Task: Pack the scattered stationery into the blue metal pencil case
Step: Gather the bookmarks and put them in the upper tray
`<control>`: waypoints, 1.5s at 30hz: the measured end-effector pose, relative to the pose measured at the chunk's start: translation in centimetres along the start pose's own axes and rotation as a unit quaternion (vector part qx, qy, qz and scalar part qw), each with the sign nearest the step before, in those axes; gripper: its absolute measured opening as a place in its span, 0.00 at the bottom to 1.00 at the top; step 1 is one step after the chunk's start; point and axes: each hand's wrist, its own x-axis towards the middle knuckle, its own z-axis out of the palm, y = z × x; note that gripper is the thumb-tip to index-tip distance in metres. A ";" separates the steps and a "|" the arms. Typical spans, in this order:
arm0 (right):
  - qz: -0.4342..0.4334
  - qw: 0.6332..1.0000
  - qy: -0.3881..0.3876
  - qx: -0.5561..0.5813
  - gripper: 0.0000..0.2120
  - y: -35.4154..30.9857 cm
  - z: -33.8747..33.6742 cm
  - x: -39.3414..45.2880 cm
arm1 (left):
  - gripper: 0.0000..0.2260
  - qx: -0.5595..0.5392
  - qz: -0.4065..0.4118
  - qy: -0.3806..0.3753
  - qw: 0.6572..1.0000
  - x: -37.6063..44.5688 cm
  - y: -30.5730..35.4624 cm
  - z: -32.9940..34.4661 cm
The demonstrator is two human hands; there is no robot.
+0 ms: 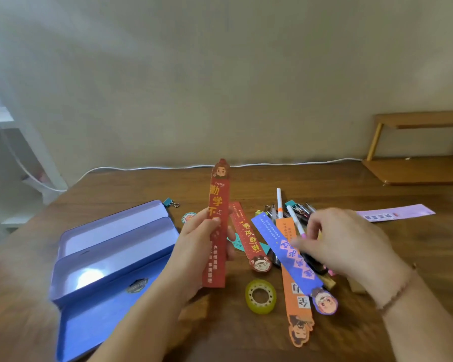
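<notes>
The blue metal pencil case lies open at the left of the wooden table, its lid tipped back. My left hand holds a long red bookmark upright, just right of the case. My right hand hovers over the pile, fingers apart, touching the blue bookmark. Beneath that lie an orange bookmark and a second red bookmark. Two white pens and several dark pens and clips lie behind my right hand.
A yellow-green tape roll stands near the front. A teal binder clip and a round sticker sit behind the case. A pink bookmark lies at the right. A wooden stand and a white cable border the back edge.
</notes>
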 end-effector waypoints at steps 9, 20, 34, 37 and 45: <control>-0.019 0.985 -0.120 -0.119 0.23 -1.6 0.4 -0.6 | 0.17 -0.184 -0.168 -0.080 0.965 -0.2 0.8 0.0; 0.020 0.984 0.036 0.171 0.08 0.8 -1.4 0.7 | 0.22 -0.208 -0.171 -0.059 0.961 0.9 0.8 -1.7; -0.357 0.919 0.157 0.053 0.06 -0.7 0.6 0.6 | 0.26 -0.102 -0.230 -0.359 0.899 -0.4 -0.8 -1.2; -0.359 0.913 0.188 0.046 0.06 -1.4 1.6 0.6 | 0.20 -0.114 -0.214 -0.362 0.900 -0.4 -0.9 -1.1; -0.186 0.967 0.163 0.057 0.07 -1.3 2.1 1.0 | 0.15 -0.189 -0.144 -0.233 0.943 0.6 -0.3 -1.7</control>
